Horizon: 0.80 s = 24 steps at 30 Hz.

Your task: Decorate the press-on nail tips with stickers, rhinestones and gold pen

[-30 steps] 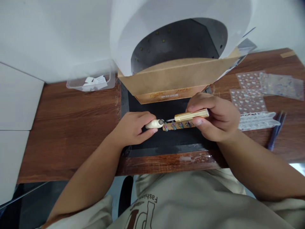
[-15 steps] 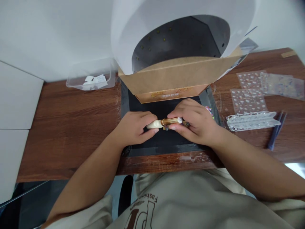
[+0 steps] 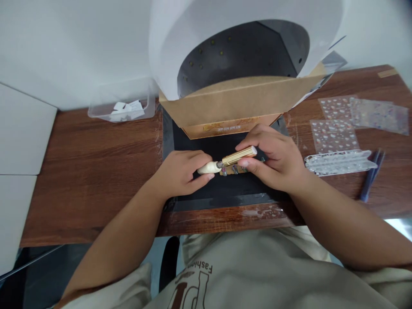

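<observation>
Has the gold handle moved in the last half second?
Yes. Judged against the cardboard box, the gold handle has shifted rightward and slightly toward the box, away from the left hand.

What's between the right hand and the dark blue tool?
Head view: clear plastic packaging lies on the wooden table between the right hand and the dark blue tool.

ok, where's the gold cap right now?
Head view, slightly right of centre: the gold cap is in the right hand, over the black mat, its left end by the neck of the white bottle.
</observation>
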Tool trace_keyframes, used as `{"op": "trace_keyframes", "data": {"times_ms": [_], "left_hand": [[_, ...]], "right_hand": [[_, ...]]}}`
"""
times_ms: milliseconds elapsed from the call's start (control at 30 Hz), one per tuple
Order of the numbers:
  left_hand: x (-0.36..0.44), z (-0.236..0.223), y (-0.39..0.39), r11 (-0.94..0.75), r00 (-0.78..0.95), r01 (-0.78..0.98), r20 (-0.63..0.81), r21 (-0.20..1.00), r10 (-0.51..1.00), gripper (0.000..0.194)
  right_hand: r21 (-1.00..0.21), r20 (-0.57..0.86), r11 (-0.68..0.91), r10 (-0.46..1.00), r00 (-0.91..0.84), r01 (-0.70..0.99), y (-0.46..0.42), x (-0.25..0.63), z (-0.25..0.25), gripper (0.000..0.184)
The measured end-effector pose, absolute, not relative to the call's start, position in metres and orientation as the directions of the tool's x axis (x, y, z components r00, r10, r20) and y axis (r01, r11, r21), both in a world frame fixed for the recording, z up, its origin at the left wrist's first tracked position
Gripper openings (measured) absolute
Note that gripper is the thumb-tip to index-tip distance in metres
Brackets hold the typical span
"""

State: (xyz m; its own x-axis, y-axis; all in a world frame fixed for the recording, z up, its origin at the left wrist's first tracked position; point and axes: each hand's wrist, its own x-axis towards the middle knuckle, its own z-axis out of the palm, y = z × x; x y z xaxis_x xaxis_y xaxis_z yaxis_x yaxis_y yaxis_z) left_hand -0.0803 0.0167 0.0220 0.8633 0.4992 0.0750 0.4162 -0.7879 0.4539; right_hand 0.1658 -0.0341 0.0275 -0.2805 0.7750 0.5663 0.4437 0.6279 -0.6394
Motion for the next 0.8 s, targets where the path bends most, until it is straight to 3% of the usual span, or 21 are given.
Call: {"op": "trace_keyframes", "data": {"times_ms": [200, 400, 800], "left_hand": [[-0.080, 0.021, 0.018, -0.816, 0.875, 0.367, 0.133, 0.446, 0.466, 0.023], [-0.082, 0.020, 0.019, -0.807, 0.869, 0.396, 0.104, 0.438, 0.483, 0.025], [-0.084, 0.020, 0.022, -0.818, 0.871, 0.391, 0.118, 0.422, 0.477, 0.023]], "right_hand": [[-0.721, 0.536, 0.555, 0.826, -0.174, 0.414, -0.037, 0.175, 0.033, 0.013], [-0.795, 0.435, 0.443, 0.892, -0.118, 0.415, -0.037, 0.199, 0.042, 0.012], [-0.578, 0.304, 0.436, 0.900, -0.314, 0.689, -0.025, 0.209, 0.048, 0.020]]}}
